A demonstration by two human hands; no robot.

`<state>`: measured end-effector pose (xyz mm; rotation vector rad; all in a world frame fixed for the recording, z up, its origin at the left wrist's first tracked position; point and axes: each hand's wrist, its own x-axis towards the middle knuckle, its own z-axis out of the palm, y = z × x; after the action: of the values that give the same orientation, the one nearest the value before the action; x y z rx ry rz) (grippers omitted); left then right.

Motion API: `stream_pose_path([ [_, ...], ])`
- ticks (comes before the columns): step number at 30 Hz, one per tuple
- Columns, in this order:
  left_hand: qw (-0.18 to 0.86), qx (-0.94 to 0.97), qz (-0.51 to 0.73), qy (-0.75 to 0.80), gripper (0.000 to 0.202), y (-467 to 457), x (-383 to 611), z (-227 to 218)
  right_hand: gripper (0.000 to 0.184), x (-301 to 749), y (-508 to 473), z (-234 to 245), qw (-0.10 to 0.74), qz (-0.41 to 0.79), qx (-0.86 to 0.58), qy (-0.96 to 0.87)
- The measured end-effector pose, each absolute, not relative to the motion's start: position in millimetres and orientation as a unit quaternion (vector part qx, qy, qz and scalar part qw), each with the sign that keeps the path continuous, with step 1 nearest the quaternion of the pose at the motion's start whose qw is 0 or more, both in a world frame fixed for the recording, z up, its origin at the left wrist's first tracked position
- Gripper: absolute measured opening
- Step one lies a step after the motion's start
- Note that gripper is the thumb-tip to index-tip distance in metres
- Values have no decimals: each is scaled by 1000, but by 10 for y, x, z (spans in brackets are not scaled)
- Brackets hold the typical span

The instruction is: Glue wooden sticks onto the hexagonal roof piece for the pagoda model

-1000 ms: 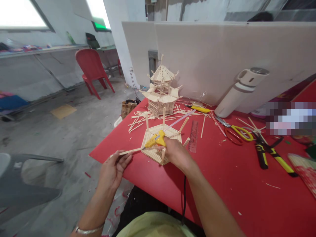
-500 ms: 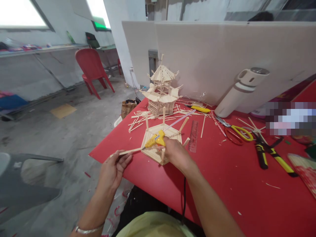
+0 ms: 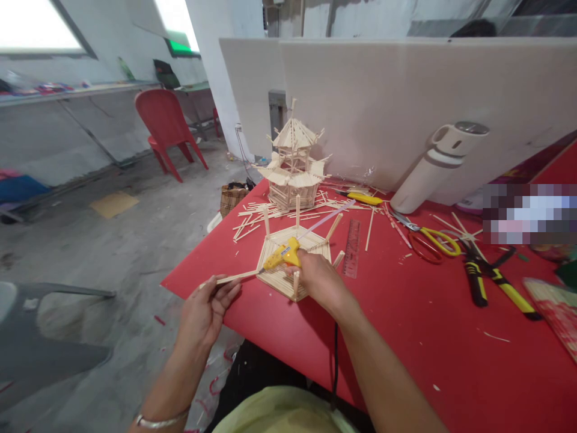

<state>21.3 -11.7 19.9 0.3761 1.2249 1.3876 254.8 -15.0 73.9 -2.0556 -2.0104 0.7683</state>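
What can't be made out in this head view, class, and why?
In the head view:
Yellow glue gun: grip mostly covered by the right hand.
Wooden strip: any glue at its tip is too small.
Ruler: markings too small to read.
Patterned packet: cut off by the right edge.

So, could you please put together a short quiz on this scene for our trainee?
1. Multiple choice: what does the right hand hold?
a) yellow-handled scissors
b) a yellow hot glue gun
c) a clear ruler

2. True or false: seen from the person, the stick pagoda stands farther away than the hexagonal stick base.

3. Fill in the missing words: the left hand holds one end of a thin, pale ______.

Key:
1. b
2. True
3. wooden stick
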Motion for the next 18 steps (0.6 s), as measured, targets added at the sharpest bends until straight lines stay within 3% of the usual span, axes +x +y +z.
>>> stream_pose_path([
  [18, 577, 227, 609, 494, 10, -155, 197, 119, 24, 2547, -145, 804, 114, 245, -663, -698],
])
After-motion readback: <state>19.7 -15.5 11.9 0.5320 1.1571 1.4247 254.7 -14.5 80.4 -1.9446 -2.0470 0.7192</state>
